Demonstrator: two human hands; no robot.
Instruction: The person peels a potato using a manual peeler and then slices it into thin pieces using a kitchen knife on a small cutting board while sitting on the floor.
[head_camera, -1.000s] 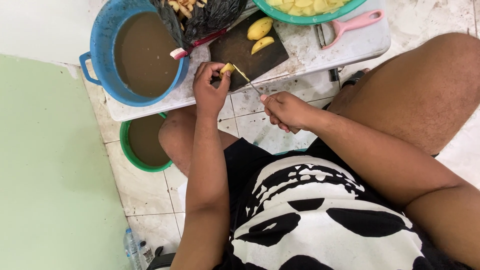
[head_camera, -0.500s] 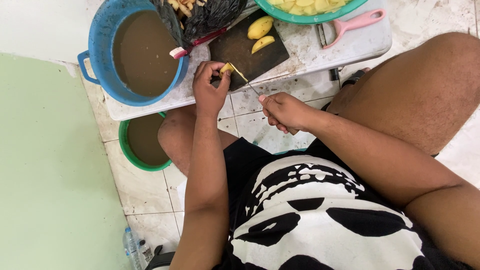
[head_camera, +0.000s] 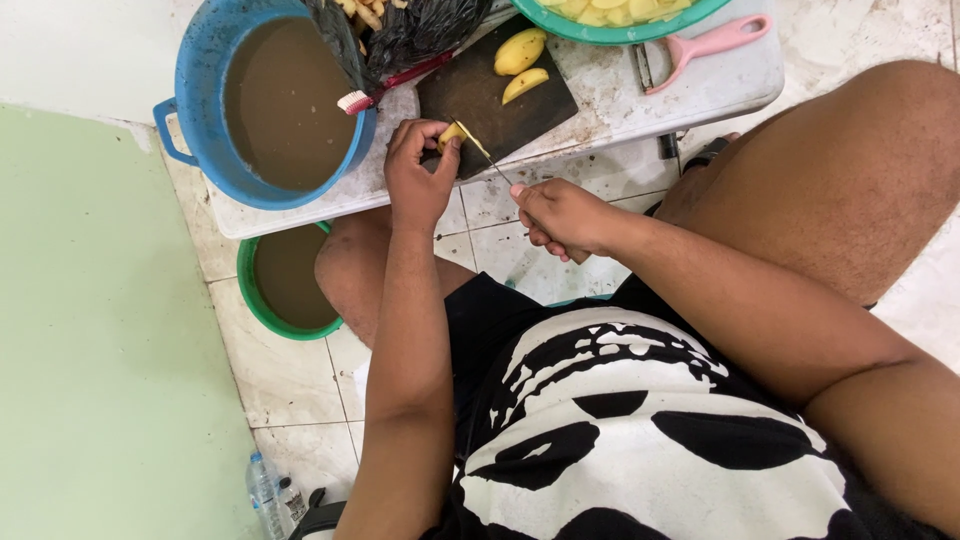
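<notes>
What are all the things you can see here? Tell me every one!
cutting board: 1, dark, on the low table
peeled pieces on board: 2, yellow, far end of the board
held piece: 1, yellow, at the board's near edge
knife: 1, thin blade, against the held piece
blue tub: 1, full of brown water, on the table's left end
green tub: 1, brown water, on the floor under the table
green bowl: 1, yellow pieces inside, top edge
peeler: 1, pink, beside the bowl
brush: 1, red handle, on the blue tub's rim
black bag: 1, peelings inside
bottles: 2, clear, on the floor
table: 1, white
left hand: holds the piece
right hand: grips the knife
</notes>
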